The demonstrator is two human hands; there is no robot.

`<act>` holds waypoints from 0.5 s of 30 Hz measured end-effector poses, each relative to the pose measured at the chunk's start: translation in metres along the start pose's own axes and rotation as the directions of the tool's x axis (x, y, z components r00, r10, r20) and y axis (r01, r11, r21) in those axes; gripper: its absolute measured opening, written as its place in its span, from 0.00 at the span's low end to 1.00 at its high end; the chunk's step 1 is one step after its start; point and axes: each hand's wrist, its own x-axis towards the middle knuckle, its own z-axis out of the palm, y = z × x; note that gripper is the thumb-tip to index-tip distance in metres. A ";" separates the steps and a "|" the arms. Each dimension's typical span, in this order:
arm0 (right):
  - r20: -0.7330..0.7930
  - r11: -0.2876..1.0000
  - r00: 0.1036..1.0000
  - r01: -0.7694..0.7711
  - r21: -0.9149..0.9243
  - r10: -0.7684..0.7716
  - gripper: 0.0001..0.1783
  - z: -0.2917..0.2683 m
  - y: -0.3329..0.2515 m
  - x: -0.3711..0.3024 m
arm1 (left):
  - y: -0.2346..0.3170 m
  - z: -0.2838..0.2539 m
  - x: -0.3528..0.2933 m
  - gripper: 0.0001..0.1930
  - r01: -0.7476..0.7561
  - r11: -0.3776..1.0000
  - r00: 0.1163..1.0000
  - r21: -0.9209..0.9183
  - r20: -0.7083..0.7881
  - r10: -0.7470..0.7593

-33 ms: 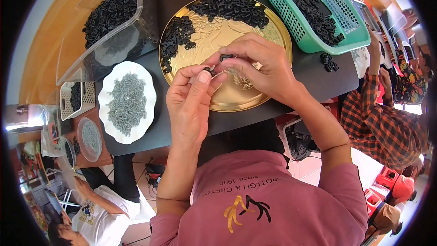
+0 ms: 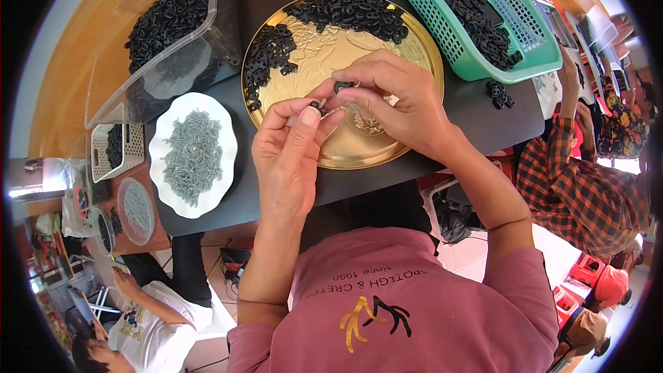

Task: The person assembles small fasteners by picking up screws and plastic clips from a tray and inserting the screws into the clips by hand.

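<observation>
Above the gold tray (image 2: 324, 160), my two hands meet with their fingertips close together. My left hand (image 2: 286, 148) pinches a small black plastic piece (image 2: 315, 105) between thumb and fingers, with a bit of shiny metal beside it. Between the thumb and fingers of my right hand (image 2: 400, 100) is another small black piece (image 2: 340, 87), ring-like at its end. My fingers partly cover both pieces, so whether they are joined I cannot tell. Black plastic pieces (image 2: 352, 14) lie heaped along the tray's far rim, and more black pieces (image 2: 268, 55) along its left side.
A white scalloped dish (image 2: 226, 166) of small silvery metal pieces (image 2: 193, 155) stands left. Behind it is a clear bin (image 2: 207, 31) of black pieces. A green basket (image 2: 532, 69) holds more at far right; several loose pieces (image 2: 498, 94) lie beside it. People work on both sides.
</observation>
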 end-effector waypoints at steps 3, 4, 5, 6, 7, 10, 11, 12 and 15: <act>-0.001 0.999 1.000 -0.029 0.028 0.029 0.12 0.002 -0.001 -0.002 | 0.000 -0.001 0.001 0.07 -0.002 1.000 1.000 -0.019 -0.006 0.002; 0.000 0.999 1.000 -0.029 0.027 0.029 0.12 0.003 -0.003 -0.002 | 0.000 -0.002 0.001 0.07 -0.008 1.000 1.000 -0.022 -0.015 0.007; 0.005 1.000 1.000 0.003 -0.007 -0.003 0.13 0.002 -0.005 -0.002 | -0.001 -0.002 0.002 0.07 -0.008 1.000 1.000 -0.023 -0.015 0.007; 0.010 0.999 0.999 0.035 -0.042 -0.034 0.13 0.002 -0.006 -0.002 | -0.001 -0.003 0.002 0.07 -0.015 0.999 1.000 -0.028 -0.007 0.015; 0.011 0.998 0.999 0.035 -0.043 -0.034 0.13 0.003 -0.006 -0.002 | -0.001 -0.003 0.002 0.07 -0.023 0.999 1.000 -0.033 0.002 0.023; -0.004 0.998 0.999 0.042 -0.040 -0.043 0.12 0.003 -0.007 -0.004 | -0.001 -0.002 0.002 0.07 -0.012 0.999 1.000 -0.036 0.005 0.012; 0.031 0.975 0.985 -0.170 0.142 0.168 0.11 0.003 -0.008 -0.004 | -0.001 -0.001 0.002 0.07 -0.011 0.999 1.000 -0.036 0.004 0.012; 0.103 0.875 0.927 -0.374 0.307 0.360 0.11 0.002 -0.009 -0.004 | 0.000 -0.001 0.002 0.07 -0.013 1.000 1.000 -0.015 0.003 0.013; 0.259 0.573 0.795 -0.583 0.576 0.548 0.12 -0.005 -0.009 0.000 | 0.000 0.001 0.000 0.07 -0.025 0.999 1.000 0.024 0.003 0.025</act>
